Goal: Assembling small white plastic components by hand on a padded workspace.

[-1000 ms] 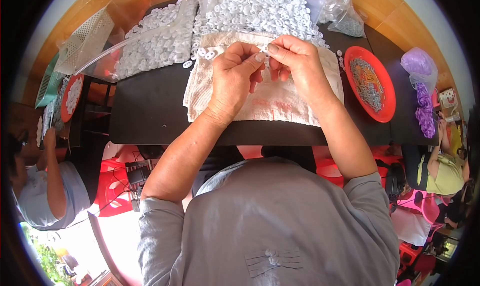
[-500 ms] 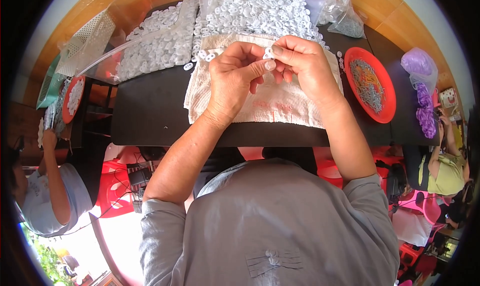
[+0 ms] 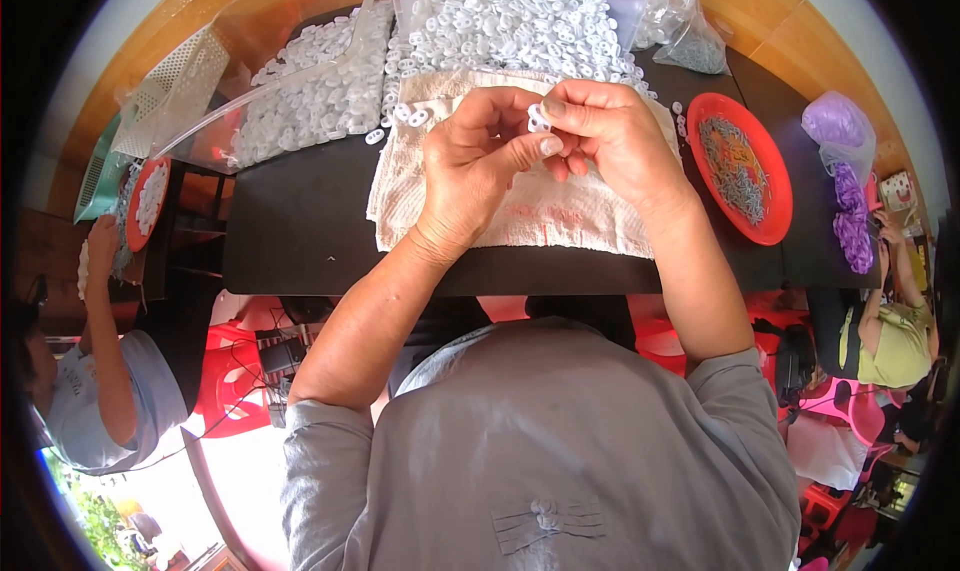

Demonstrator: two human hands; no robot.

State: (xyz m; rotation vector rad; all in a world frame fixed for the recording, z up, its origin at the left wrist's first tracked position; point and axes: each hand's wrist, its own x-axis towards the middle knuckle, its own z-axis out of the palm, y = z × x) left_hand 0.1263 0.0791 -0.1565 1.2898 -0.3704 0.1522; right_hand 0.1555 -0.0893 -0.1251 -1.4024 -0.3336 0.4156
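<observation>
Between my hands, above the towel, is a small white oval plastic piece (image 3: 538, 119) with holes in it. My right hand (image 3: 618, 141) pinches its upper right side between thumb and finger. Thumb and curled fingers of my left hand (image 3: 470, 161) close around its lower left side; some fingertips are hidden. Beneath both hands a cream towel (image 3: 610, 229) lies on the dark table (image 3: 300, 226). Left of my left hand, a few matching loose pieces (image 3: 418, 118) rest on the towel, and another piece (image 3: 374, 136) lies at its edge.
Beyond the towel a large heap of white pieces (image 3: 510, 26) spreads out, with more in a clear plastic bin (image 3: 215, 156) at left. A red basin (image 3: 781, 186) of small grey metal parts stands at right, near purple bags (image 3: 835, 126). Co-workers (image 3: 130, 381) sit at either side.
My hands have shifted only slightly, and the held piece sits a little lower, with its holed face showing more. The co-worker at left has raised a hand.
</observation>
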